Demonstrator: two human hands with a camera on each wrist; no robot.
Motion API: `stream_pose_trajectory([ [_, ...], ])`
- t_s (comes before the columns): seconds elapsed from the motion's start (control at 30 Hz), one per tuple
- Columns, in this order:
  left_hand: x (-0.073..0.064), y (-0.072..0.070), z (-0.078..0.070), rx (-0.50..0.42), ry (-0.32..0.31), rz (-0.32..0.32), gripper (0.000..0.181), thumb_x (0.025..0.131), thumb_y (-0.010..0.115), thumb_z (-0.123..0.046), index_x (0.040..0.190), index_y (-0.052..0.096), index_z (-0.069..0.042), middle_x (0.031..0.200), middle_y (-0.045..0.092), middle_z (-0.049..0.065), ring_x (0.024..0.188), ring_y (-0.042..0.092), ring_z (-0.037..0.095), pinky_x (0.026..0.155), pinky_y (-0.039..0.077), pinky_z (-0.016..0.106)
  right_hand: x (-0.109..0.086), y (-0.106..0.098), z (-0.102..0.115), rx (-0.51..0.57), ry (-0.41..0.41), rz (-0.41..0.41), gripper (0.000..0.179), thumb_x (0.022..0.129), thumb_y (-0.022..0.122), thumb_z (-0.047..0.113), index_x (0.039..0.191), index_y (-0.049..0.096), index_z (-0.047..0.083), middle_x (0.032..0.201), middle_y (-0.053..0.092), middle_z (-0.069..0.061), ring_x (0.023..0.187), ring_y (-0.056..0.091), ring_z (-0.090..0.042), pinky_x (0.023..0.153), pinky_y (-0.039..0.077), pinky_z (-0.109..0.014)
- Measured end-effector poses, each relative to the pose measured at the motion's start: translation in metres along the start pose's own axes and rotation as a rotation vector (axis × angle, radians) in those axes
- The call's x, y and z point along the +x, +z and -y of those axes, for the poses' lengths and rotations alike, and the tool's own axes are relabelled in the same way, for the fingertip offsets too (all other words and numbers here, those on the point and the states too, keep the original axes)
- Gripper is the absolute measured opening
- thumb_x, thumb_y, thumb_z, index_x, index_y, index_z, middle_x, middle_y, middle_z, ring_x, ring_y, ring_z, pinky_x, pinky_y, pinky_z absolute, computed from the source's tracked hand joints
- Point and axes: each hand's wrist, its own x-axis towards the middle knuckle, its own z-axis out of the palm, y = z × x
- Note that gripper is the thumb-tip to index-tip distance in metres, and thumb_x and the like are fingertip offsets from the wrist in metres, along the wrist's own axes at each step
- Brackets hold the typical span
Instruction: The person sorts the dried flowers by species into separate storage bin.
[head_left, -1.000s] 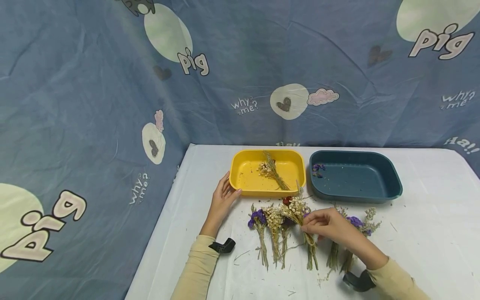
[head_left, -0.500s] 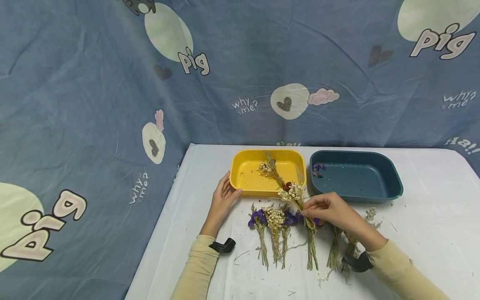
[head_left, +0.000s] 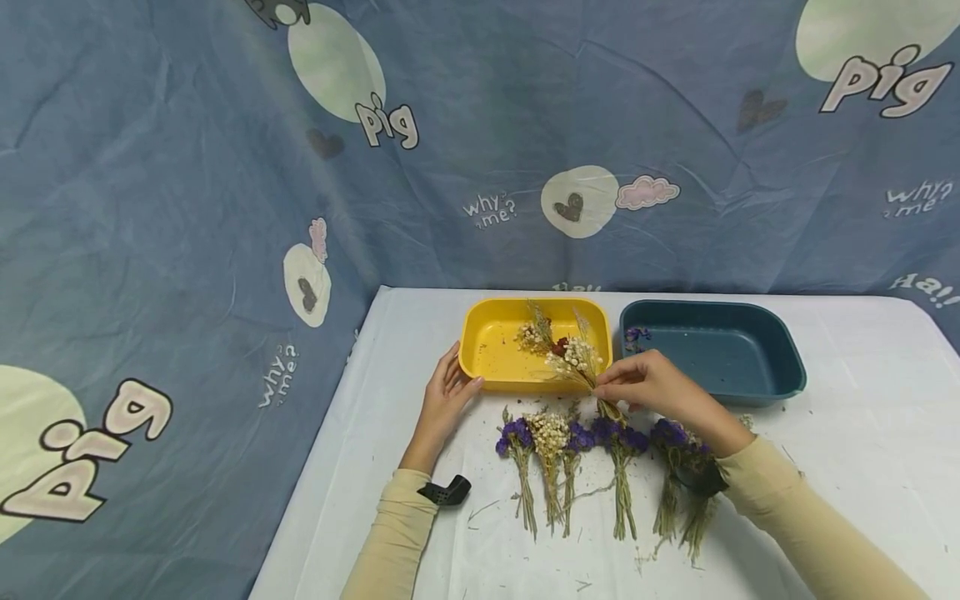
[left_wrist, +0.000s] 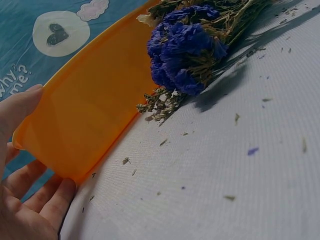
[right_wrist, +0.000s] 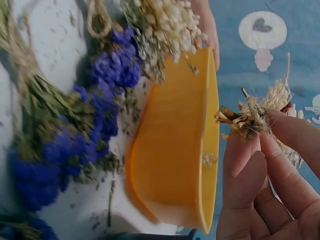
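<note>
My right hand (head_left: pixel 660 392) pinches the stems of a small dried flower bouquet (head_left: pixel 579 357) with cream blooms and a dark red flower. The blooms overlap the front right of the yellow tub (head_left: pixel 495 386); in the right wrist view the cut, twine-wrapped stem ends (right_wrist: pixel 245 122) stick out between thumb and fingers. Inside the tub lies another dried bouquet (head_left: pixel 531 335), partly covered by the held one. At the tub's front left corner, my left hand (head_left: pixel 442 404) holds the wall, thumb in front and fingers along the side.
In front of the tub lies a row of dried bouquets, including purple ones (head_left: pixel 621 437) and a cream one (head_left: pixel 549 433). A dark teal tub (head_left: pixel 791 392) stands to the right, holding a few purple petals (head_left: pixel 637 335). Plant bits litter the white tablecloth (head_left: pixel 480 567).
My right hand has lifted the cream and red bouquet off the row and moved it up and left over the yellow tub, uncovering the purple bouquet beneath. My left hand has stayed put.
</note>
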Motion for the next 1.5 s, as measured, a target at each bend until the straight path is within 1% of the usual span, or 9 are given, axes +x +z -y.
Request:
stream_pose_trajectory([
  [0.27,0.001,0.0,0.001,-0.009,-0.015,-0.002,0.075,0.097,0.075,-0.022,0.16,0.035,-0.03,0.163,0.044,0.003,0.15,0.044,0.025,0.122,0.04,0.034,0.024,-0.007,0.003,-0.037,-0.016,0.012,0.031,0.096,0.075,0.023,0.116,0.077,-0.001,0.096,0.08,-0.012,0.075,0.07,-0.021,0.066,0.063,-0.037],
  [0.37,0.0,0.0,0.0,-0.006,-0.02,-0.005,0.076,0.096,0.075,-0.022,0.16,0.035,-0.031,0.163,0.044,0.003,0.15,0.045,0.025,0.122,0.04,0.032,0.034,-0.009,0.004,-0.037,-0.015,0.02,0.029,0.096,0.075,0.022,0.115,0.078,0.0,0.095,0.079,-0.012,0.073,0.07,-0.023,0.066,0.063,-0.039],
  [0.63,0.0,0.0,-0.001,0.005,-0.021,-0.006,0.077,0.096,0.075,-0.022,0.161,0.034,-0.032,0.163,0.044,0.001,0.15,0.045,0.023,0.12,0.041,0.028,0.063,-0.011,0.007,-0.066,-0.016,0.074,0.028,0.097,0.074,0.024,0.115,0.078,0.003,0.104,0.079,-0.012,0.076,0.069,-0.017,0.069,0.064,-0.046],
  [0.87,0.0,0.0,0.0,0.003,-0.017,-0.007,0.077,0.097,0.075,-0.022,0.161,0.034,-0.031,0.162,0.045,0.002,0.15,0.045,0.023,0.12,0.041,0.028,0.086,-0.009,0.014,-0.145,-0.043,0.122,0.024,0.097,0.073,0.02,0.113,0.079,0.002,0.101,0.08,-0.012,0.076,0.069,-0.015,0.066,0.064,-0.035],
  [1.03,0.001,0.0,-0.001,0.006,-0.016,-0.004,0.079,0.096,0.075,-0.024,0.163,0.032,-0.027,0.163,0.044,0.002,0.15,0.044,0.024,0.121,0.041,0.031,0.101,-0.004,0.015,-0.19,-0.062,0.157,0.02,0.097,0.073,0.017,0.108,0.081,0.003,0.089,0.078,-0.009,0.071,0.068,-0.015,0.067,0.064,-0.033],
  [1.23,0.002,0.0,0.0,-0.002,-0.023,0.003,0.08,0.097,0.075,-0.022,0.163,0.03,-0.025,0.163,0.043,0.003,0.151,0.043,0.025,0.122,0.04,0.034,0.116,0.001,0.017,-0.239,-0.084,0.214,0.014,0.096,0.074,0.014,0.099,0.083,0.004,0.085,0.078,-0.007,0.058,0.06,-0.011,0.059,0.055,-0.027],
  [1.3,0.001,0.0,-0.005,-0.003,-0.042,0.004,0.081,0.097,0.074,-0.02,0.164,0.029,-0.023,0.164,0.041,0.005,0.151,0.042,0.026,0.124,0.039,0.035,0.12,0.002,0.019,-0.259,-0.087,0.239,0.013,0.096,0.073,0.013,0.097,0.083,0.004,0.086,0.079,-0.007,0.056,0.057,-0.011,0.057,0.052,-0.026],
  [1.43,0.001,0.002,-0.005,0.014,-0.051,-0.013,0.08,0.097,0.075,-0.02,0.163,0.03,-0.025,0.164,0.042,0.006,0.151,0.042,0.027,0.124,0.038,0.038,0.126,0.004,0.021,-0.303,-0.082,0.278,0.015,0.097,0.07,0.009,0.094,0.082,0.001,0.085,0.079,-0.009,0.057,0.055,-0.013,0.057,0.048,-0.026],
  [1.5,0.0,0.002,-0.004,0.025,-0.037,-0.021,0.079,0.096,0.075,-0.021,0.162,0.032,-0.026,0.163,0.044,0.006,0.151,0.043,0.028,0.124,0.039,0.039,0.129,0.005,0.021,-0.32,-0.073,0.288,0.017,0.097,0.068,0.008,0.093,0.082,-0.001,0.081,0.078,-0.009,0.057,0.053,-0.014,0.057,0.046,-0.026],
])
